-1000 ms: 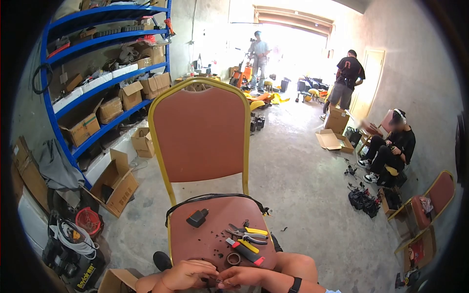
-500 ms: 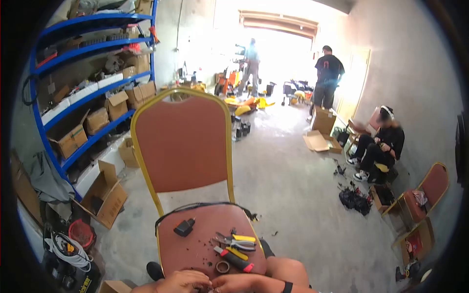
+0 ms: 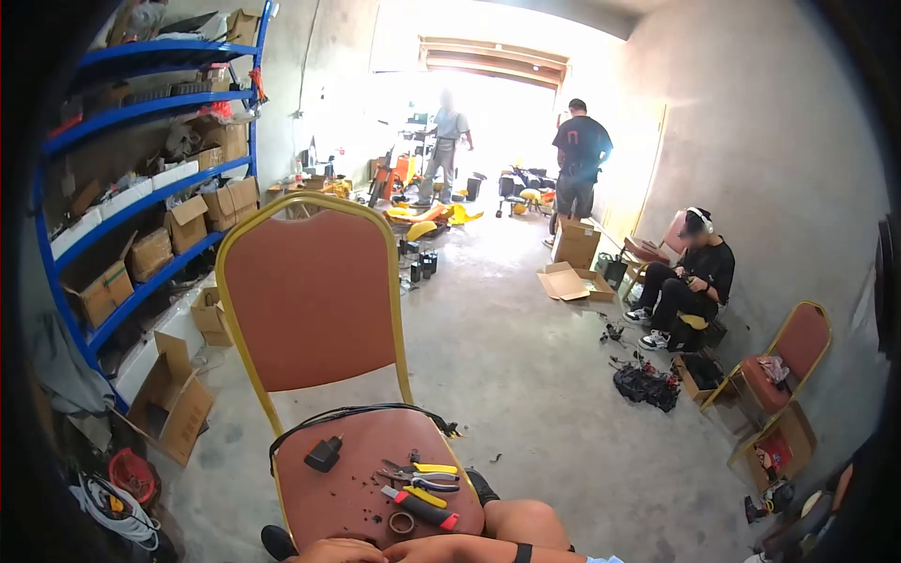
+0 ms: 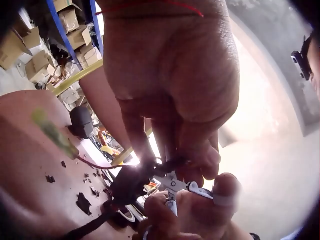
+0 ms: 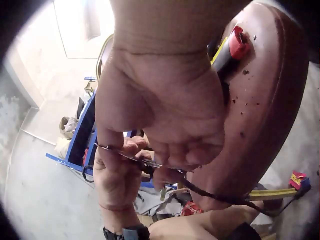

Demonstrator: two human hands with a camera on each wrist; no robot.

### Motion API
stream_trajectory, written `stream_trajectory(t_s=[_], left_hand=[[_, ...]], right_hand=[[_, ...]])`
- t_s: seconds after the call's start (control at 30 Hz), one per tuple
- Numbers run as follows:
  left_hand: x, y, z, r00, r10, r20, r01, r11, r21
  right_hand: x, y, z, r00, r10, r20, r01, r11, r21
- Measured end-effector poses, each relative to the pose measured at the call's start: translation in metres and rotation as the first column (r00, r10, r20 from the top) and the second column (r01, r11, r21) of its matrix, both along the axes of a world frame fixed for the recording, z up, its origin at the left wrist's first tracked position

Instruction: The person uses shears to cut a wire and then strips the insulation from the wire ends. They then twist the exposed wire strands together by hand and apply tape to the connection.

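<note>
My left hand [image 3: 338, 551] and right hand [image 3: 441, 547] are together at the head view's bottom edge, partly cut off. In the left wrist view, my left hand [image 4: 170, 75] pinches a dark cable piece [image 4: 131, 182]; a red wire runs from it to a blurred green-yellow end [image 4: 55, 135]. My right hand [image 4: 200, 207] grips small scissors [image 4: 173, 184], whose metal part meets the dark piece. In the right wrist view, the black cable [image 5: 215, 196] trails rightward from the fingers, and the thin metal tool [image 5: 150, 162] crosses below my right palm [image 5: 160, 105].
On the chair seat [image 3: 361, 436] lie a black plug [image 3: 323, 454], pliers [image 3: 422, 477], a red-and-black cutter [image 3: 430, 509], a tape roll [image 3: 402, 523] and dark scraps. A black cable loops at its back. One person [image 3: 690, 277] sits at right; two stand farther off.
The head view has turned right, so the chair sits farther left and my hands lower, mostly out of frame. They stay close together. A standing person at the back has changed pose.
</note>
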State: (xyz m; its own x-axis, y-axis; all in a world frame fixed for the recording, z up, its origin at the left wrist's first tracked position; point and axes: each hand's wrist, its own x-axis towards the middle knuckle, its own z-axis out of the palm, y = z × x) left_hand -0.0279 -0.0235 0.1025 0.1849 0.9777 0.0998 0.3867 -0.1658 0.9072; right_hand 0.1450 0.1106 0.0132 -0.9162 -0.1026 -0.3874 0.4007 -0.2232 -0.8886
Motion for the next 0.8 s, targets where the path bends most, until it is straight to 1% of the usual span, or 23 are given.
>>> stream_trajectory(t_s=[0.07,0.17,0.27,0.3,0.37,0.47,0.5,0.57,0.6,0.63,0.67,0.7,0.73,0.77,0.8], left_hand=[[0.000,-0.003,-0.002,1.000,-0.011,-0.003,0.011,1.000,-0.004],[-0.004,-0.003,-0.010,1.000,-0.003,-0.006,0.003,0.998,0.061],[-0.009,-0.003,-0.012,0.999,0.016,-0.036,-0.011,0.991,0.136],[-0.011,-0.004,-0.011,0.999,0.028,-0.022,-0.026,0.993,0.117],[-0.017,-0.006,-0.017,0.998,0.052,0.034,-0.057,0.988,0.146],[-0.022,-0.003,-0.018,0.995,0.037,0.091,-0.052,0.985,0.166],[-0.022,-0.002,-0.018,0.993,0.030,0.111,-0.048,0.985,0.166],[-0.027,0.001,-0.019,0.987,0.045,0.157,-0.045,0.999,-0.003],[-0.032,-0.002,-0.021,0.982,0.075,0.175,-0.059,0.994,-0.092],[-0.032,-0.002,-0.026,0.963,0.070,0.260,-0.062,0.997,-0.039],[-0.035,0.001,-0.030,0.953,0.094,0.288,-0.084,0.995,-0.047],[-0.036,0.002,-0.036,0.939,0.112,0.325,-0.094,0.993,-0.069],[-0.036,0.000,-0.043,0.920,0.160,0.358,-0.138,0.987,-0.086],[-0.034,-0.001,-0.047,0.876,0.244,0.416,-0.207,0.969,-0.132],[-0.034,-0.005,-0.048,0.843,0.291,0.451,-0.236,0.956,-0.176]], right_hand=[[-0.001,0.000,-0.001,1.000,0.020,0.012,-0.020,0.997,-0.073],[-0.001,0.000,0.002,0.997,0.033,0.075,-0.031,0.999,-0.027],[0.001,-0.005,0.016,0.999,-0.003,0.043,0.004,0.999,-0.033],[0.001,-0.007,0.014,1.000,-0.011,0.002,0.012,0.998,-0.057],[0.002,-0.010,0.009,0.996,-0.045,-0.082,0.036,0.994,-0.107],[0.003,-0.011,0.025,0.995,-0.058,-0.084,0.051,0.996,-0.077],[0.005,-0.011,0.025,0.990,-0.078,-0.114,0.072,0.996,-0.051],[-0.002,-0.011,0.025,0.982,-0.056,-0.181,0.057,0.998,0.001],[-0.009,-0.013,0.022,0.980,0.009,-0.198,-0.007,1.000,0.011],[-0.012,-0.013,0.016,0.975,0.044,-0.216,-0.041,0.999,0.019],[-0.006,-0.009,0.009,0.973,0.029,-0.227,-0.023,0.999,0.030],[-0.010,-0.009,-0.003,0.944,0.016,-0.330,0.007,0.998,0.067],[-0.005,-0.009,-0.011,0.959,-0.017,-0.284,0.028,0.999,0.035],[-0.007,-0.008,-0.010,0.969,-0.027,-0.245,0.028,1.000,0.003],[-0.011,-0.011,-0.012,0.978,-0.032,-0.208,0.025,0.999,-0.033]])
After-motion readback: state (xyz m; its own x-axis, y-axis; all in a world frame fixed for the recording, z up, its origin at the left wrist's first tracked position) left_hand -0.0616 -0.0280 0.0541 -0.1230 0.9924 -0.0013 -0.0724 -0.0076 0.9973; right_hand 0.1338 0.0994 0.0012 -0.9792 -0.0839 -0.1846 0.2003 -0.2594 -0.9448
